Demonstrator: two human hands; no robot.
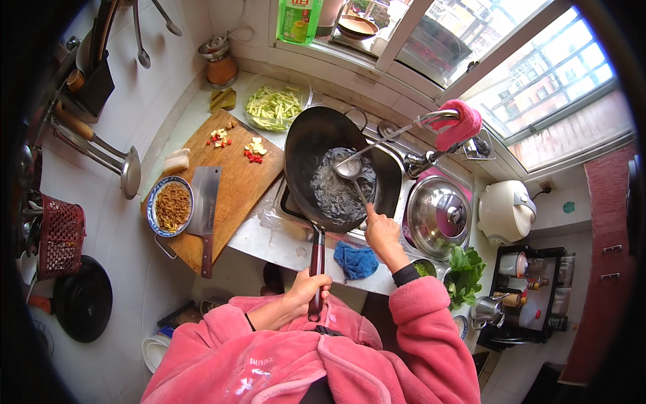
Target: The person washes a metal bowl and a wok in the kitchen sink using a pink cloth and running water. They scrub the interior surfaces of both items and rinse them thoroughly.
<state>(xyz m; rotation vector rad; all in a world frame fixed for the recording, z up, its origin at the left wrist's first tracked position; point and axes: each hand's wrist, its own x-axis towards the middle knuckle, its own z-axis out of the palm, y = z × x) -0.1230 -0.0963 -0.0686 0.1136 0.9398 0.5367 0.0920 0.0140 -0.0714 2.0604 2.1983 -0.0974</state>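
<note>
My left hand [306, 293] is closed round the dark handle of a black wok [314, 126]. The wok sits over the sink [396, 156], under the tap [444, 118], which has a pink cloth [458, 125] wrapped on it. A thin stream runs from the tap side down to the wok. My right hand [386, 235] grips a metal ladle [349, 169], whose bowl is inside the wok, above bubbly water [333, 194]. A blue cloth [356, 260] lies on the counter edge between my hands.
Left, a wooden cutting board [242, 187] holds a cleaver [204, 194], a bowl of brown minced food [173, 206], chopped garlic and red chilli. Behind is a bowl of green strips [275, 106]. Right stand a steel lid [439, 217], leafy greens [463, 275] and a white rice cooker [504, 212].
</note>
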